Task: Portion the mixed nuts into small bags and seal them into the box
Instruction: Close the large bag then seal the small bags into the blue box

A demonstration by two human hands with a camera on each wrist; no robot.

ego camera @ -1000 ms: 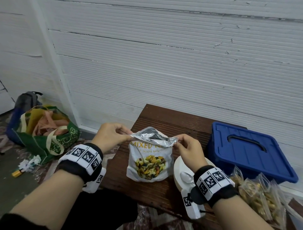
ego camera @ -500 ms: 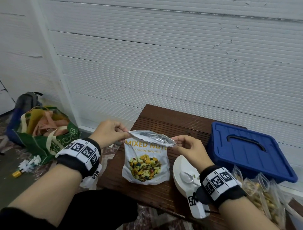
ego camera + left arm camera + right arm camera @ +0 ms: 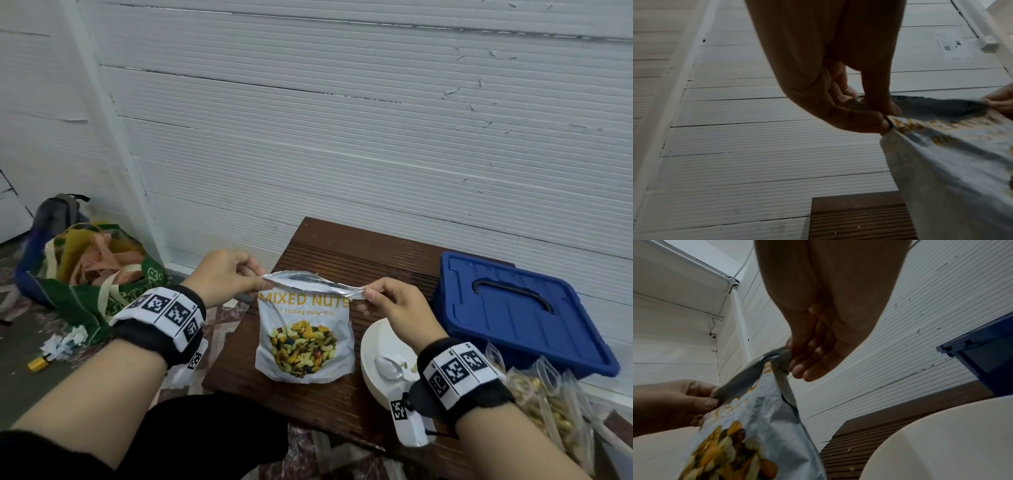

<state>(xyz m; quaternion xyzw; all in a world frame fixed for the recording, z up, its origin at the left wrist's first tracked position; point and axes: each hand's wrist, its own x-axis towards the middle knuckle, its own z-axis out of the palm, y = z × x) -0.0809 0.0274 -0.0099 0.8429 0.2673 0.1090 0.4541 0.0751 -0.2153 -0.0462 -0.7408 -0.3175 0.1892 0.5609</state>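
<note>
Over the table (image 3: 376,274), my left hand (image 3: 219,274) and right hand (image 3: 394,301) pinched the nut bag (image 3: 305,339) by its top corners. Left wrist: thumb and finger clamped the foil edge. Right wrist: fingertips (image 3: 797,368) nipped the corner; bag looked crinkly, slippery, light.

This looks like a makeshift corner of a home or storage room rather than a proper kitchen: behind both hands stands a wall of white ribbed panels (image 3: 342,137) with chipped, peeling seams. Under the hands is a small dark slatted wooden worktop (image 3: 342,260). To the left of the left hand (image 3: 219,277), on a patterned floor (image 3: 219,329), sit a stuffed green shopping bag (image 3: 92,274), a grey backpack (image 3: 58,212) and crumpled paper scraps (image 3: 65,342).
</note>
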